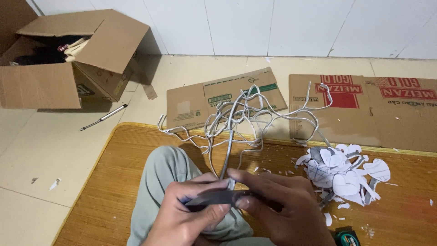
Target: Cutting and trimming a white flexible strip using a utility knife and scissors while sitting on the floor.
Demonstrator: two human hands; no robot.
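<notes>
Both hands grasp one grey paper strip [218,197] over the knee: left hand [189,214] pinching its near end, right hand [282,207] the other. Its tangled white trimmings [241,118] rise above the mat [114,182], with paper cutouts [341,175] piled just right.

Tiled floor against a white wall

Pale floor tiles [54,150] meet white wall panels [236,25] far off; a woven mat [114,191] lies near.

Paper cutouts [341,175] lie on the mat [114,182], right of the hands; open box [68,59] far left; flattened cardboard [364,107] behind.
</notes>
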